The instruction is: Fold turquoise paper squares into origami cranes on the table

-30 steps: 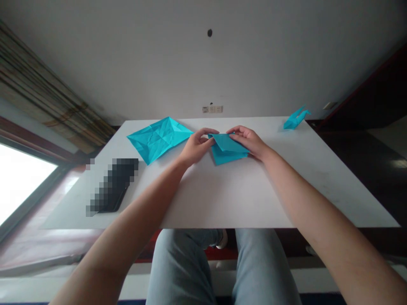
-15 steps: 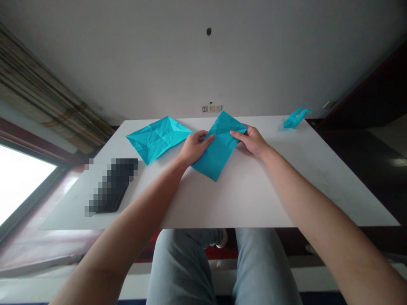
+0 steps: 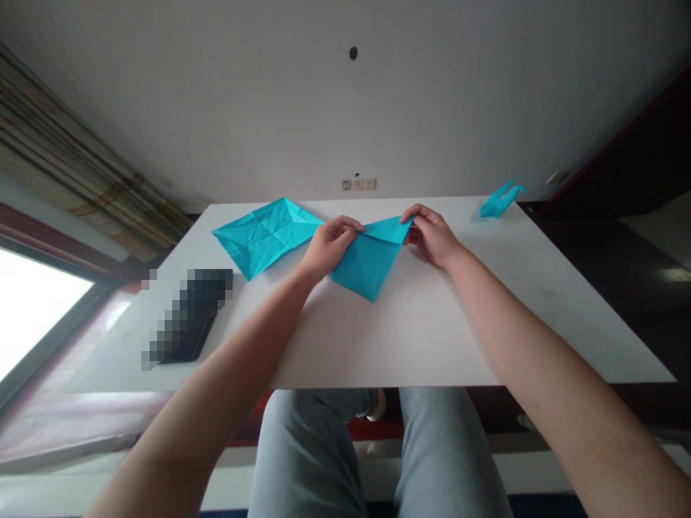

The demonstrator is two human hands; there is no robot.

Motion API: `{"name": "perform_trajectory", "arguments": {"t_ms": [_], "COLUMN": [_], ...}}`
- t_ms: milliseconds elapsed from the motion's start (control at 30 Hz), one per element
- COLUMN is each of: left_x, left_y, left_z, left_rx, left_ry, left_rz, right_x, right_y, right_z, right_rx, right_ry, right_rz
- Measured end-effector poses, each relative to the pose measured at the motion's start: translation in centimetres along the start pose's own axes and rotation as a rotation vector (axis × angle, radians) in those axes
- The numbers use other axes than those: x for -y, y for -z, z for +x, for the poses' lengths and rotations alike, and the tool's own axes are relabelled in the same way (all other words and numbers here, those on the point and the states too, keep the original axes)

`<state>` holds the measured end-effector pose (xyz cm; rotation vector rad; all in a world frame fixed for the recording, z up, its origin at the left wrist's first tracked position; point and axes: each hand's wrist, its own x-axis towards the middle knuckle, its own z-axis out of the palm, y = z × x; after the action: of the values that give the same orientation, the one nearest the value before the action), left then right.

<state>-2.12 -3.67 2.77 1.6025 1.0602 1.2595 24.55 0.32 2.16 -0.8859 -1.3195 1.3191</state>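
A turquoise sheet of origami paper [image 3: 368, 265] is held between both hands above the white table, its top corner folded down toward me and its lower corner pointing at me. My left hand [image 3: 330, 248] pinches its left side near the fold, thumb on top. At the right end of the fold, my right hand [image 3: 429, 234] grips the paper between thumb and fingers. Left of my left hand lies a second, creased turquoise sheet [image 3: 270, 234], opened out on the table; its right tip reaches behind that hand.
A folded turquoise paper crane [image 3: 499, 201] stands at the table's far right corner. On the left lies a dark flat object [image 3: 191, 324], partly blurred out. The white table [image 3: 432, 345] ends just before my knees, and a wall with sockets [image 3: 358, 184] rises behind it.
The paper's top corner, pointing away before, is now folded down over the front. My right fingers have moved up onto the fold's edge, and my left fingers have closed over its left side.
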Motion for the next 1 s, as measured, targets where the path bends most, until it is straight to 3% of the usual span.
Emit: {"name": "perform_trajectory", "arguments": {"t_ms": [167,333,533,633,867,1000], "left_x": [0.3,1.1,1.0,1.0,0.9,0.7], "left_y": [-0.3,-0.4,-0.5,-0.5,-0.4,-0.5], "left_z": [-0.1,0.2,0.1,0.2,0.2,0.1], "left_rx": [0.037,-0.042,-0.022,0.007,-0.053,-0.011], "left_ry": [0.040,-0.023,0.033,0.066,0.098,0.074], "left_rz": [-0.008,-0.081,-0.134,-0.098,-0.097,-0.167], "right_x": [0.5,1.0,0.5,0.4,0.9,0.6], "right_y": [-0.2,-1.0,-2.4,-2.3,-1.3,-0.8], "right_z": [-0.1,-0.4,-1.1,-1.0,-0.4,-0.1], "right_rx": [-0.002,-0.091,0.190,0.235,0.071,0.026], "right_ry": [-0.013,-0.083,-0.095,-0.085,-0.011,0.052], "right_rz": [0.012,0.066,-0.105,-0.119,-0.206,-0.230]}}
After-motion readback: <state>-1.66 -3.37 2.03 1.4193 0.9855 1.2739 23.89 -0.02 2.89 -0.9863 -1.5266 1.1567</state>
